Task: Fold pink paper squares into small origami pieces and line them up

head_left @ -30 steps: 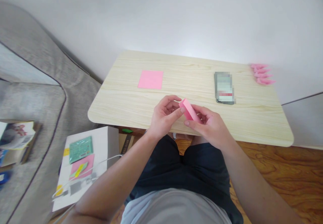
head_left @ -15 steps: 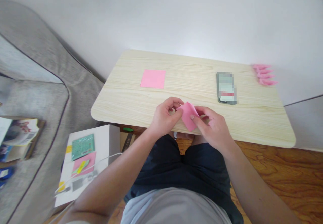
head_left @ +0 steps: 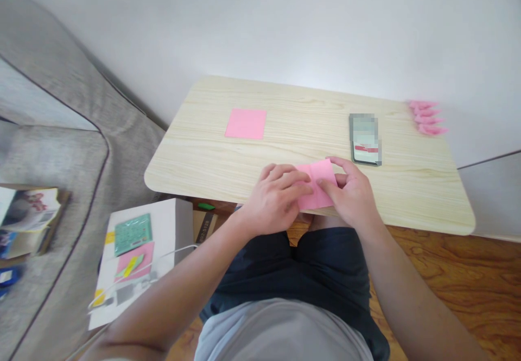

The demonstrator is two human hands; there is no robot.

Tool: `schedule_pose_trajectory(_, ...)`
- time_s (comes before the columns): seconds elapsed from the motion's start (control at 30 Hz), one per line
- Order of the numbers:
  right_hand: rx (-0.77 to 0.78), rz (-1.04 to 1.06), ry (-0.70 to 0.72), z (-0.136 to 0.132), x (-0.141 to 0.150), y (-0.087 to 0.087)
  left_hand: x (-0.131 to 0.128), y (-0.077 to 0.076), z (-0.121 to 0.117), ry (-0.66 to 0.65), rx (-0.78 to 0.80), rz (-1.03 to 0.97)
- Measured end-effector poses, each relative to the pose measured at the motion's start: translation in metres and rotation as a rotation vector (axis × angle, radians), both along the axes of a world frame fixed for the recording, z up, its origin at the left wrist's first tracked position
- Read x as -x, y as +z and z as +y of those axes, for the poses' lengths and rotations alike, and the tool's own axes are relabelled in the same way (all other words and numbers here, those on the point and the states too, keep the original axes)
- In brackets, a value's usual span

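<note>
A creased sheet of pink paper is between my hands at the front edge of the wooden table. My left hand covers the sheet's left part, its curved fingers across the top and its thumb mostly hidden. My right hand grips the right side, with the thumb on top and the other fingers behind the edge. A flat pink paper square lies farther back on the left. At the back right corner stand several small folded pink paper pieces in a row.
A phone with a blurred screen lies behind my right hand. Left of the table, a white box carries a green packet, pink paper and a white cable. A grey sofa stands at the far left, and a wall rises behind the table.
The paper, a narrow diamond-like folded shape before, now lies wider and flatter. My left hand has moved right over it, its fingers now across the top.
</note>
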State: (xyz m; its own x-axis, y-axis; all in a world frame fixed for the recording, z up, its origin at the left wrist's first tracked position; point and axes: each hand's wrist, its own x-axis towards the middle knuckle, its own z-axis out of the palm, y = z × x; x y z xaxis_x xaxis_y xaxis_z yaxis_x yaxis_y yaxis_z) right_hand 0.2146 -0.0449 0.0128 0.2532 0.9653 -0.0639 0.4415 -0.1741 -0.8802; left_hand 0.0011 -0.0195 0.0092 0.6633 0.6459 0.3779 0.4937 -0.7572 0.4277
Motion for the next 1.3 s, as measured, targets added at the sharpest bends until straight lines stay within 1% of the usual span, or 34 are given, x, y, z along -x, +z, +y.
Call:
schedule_pose_trajectory(0.07, 0.002, 0.004, -0.022, -0.001, 0.001, 0.001, 0.001, 0.000, -0.005, -0.059, 0.022, 0.016)
schedule_pose_trajectory(0.3, 0.003, 0.045, -0.021, -0.001, -0.003, 0.006, 0.000, -0.009, -0.006, -0.055, 0.018, -0.029)
schedule_pose_trajectory(0.37, 0.039, 0.053, 0.003, -0.001, -0.005, 0.008, 0.000, -0.011, -0.005, -0.039, -0.002, -0.035)
schedule_pose_trajectory(0.43, 0.060, 0.030, 0.059, -0.002, -0.008, 0.007, -0.001, -0.012, -0.005, -0.026, -0.018, -0.037)
schedule_pose_trajectory(0.5, 0.005, -0.091, 0.114, -0.005, -0.011, 0.004, -0.001, -0.014, -0.004, -0.028, -0.021, -0.042)
schedule_pose_trajectory(0.63, -0.310, -0.515, 0.153, -0.017, -0.018, -0.002, -0.001, -0.015, -0.003, -0.017, 0.003, -0.064)
schedule_pose_trajectory(0.67, -0.368, -0.570, 0.175, -0.020, -0.020, -0.003, -0.002, -0.015, -0.003, -0.010, 0.012, -0.065)
schedule_pose_trajectory(0.73, -0.412, -0.573, 0.278, -0.026, -0.023, -0.002, -0.002, -0.014, -0.003, -0.001, 0.033, -0.061)
schedule_pose_trajectory(0.8, -0.381, -0.509, 0.424, -0.030, -0.026, -0.002, -0.003, -0.012, -0.004, 0.005, 0.056, -0.052)
schedule_pose_trajectory(0.87, -0.334, -0.460, 0.503, -0.031, -0.029, -0.002, -0.004, -0.011, -0.004, 0.011, 0.084, -0.043)
schedule_pose_trajectory(0.9, -0.317, -0.446, 0.503, -0.031, -0.030, -0.002, -0.004, -0.010, -0.003, 0.015, 0.099, -0.039)
schedule_pose_trajectory(1.03, -0.268, -0.382, 0.409, -0.026, -0.030, -0.003, -0.006, -0.010, -0.003, 0.045, 0.153, -0.058)
schedule_pose_trajectory(1.17, -0.263, -0.364, 0.344, -0.021, -0.026, -0.005, -0.007, -0.010, -0.002, 0.158, 0.183, -0.051)
schedule_pose_trajectory(1.3, -0.302, -0.457, 0.279, -0.020, -0.022, -0.011, -0.008, -0.011, 0.000, 0.265, 0.194, -0.016)
